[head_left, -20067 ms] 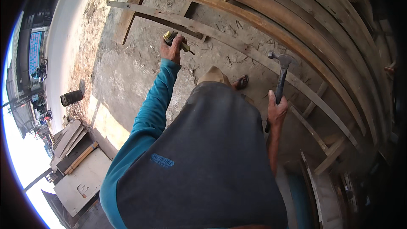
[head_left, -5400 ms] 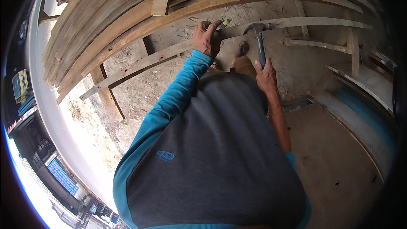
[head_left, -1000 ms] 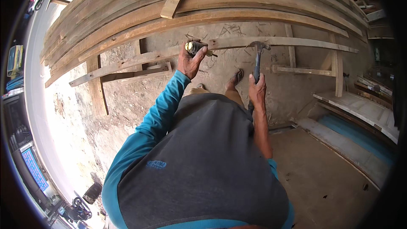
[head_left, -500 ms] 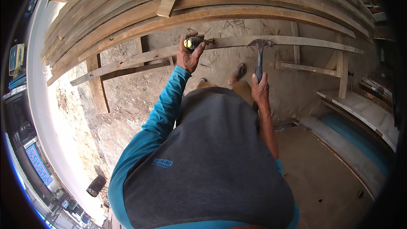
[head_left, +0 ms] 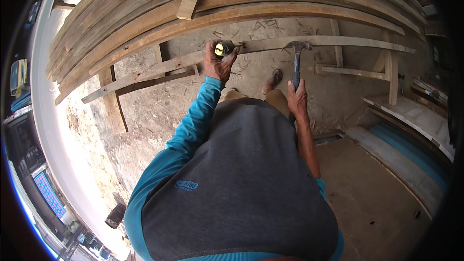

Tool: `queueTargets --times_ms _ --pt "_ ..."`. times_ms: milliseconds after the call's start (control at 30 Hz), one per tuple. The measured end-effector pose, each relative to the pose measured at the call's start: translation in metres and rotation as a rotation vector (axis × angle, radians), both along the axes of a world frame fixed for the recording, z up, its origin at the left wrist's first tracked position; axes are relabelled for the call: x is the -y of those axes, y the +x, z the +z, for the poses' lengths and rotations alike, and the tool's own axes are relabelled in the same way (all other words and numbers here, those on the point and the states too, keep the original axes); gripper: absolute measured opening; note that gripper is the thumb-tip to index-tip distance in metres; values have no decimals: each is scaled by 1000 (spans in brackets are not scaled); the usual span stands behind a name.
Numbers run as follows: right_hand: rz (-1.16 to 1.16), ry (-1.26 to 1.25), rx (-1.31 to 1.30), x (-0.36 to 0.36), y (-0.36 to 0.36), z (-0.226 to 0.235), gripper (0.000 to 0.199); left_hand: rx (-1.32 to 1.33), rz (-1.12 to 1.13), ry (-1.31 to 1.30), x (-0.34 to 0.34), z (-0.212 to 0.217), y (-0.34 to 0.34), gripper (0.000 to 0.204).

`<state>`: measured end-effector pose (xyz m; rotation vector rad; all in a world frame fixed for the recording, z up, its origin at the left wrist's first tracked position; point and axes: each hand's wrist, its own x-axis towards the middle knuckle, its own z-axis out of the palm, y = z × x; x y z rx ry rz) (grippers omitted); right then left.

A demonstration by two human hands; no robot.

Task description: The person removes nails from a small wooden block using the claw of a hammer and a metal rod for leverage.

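dusty ground (head_left: 159,108) lies beneath a narrow plank (head_left: 270,44). the right hand (head_left: 297,97) clamps its fingers round a hammer (head_left: 297,57), head over the plank: likely stiff, head-heavy, best held low on its handle. the left hand (head_left: 218,65) has fingers closed on a yellow-and-black tool (head_left: 224,49), probably light, over the plank.

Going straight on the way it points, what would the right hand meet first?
Probably the narrow board: the hammer in the right hand overlaps it in this view, though depth is unclear and it might pass above.

2 teal sleeves (head_left: 195,121), dark-grey shirt (head_left: 241,164), dark hammer (head_left: 297,63), brown planks (head_left: 290,11).
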<state>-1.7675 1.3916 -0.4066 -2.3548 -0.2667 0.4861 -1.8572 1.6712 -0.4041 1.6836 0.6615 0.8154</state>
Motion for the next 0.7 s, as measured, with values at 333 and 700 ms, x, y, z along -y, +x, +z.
queueTargets --times_ms 333,700 --pt "9 11 14 -3 -2 3 41 7 -114 42 4 10 -8 45" --pt "-20 -50 77 -2 -3 -3 44 -44 24 66 20 18 -4 32"
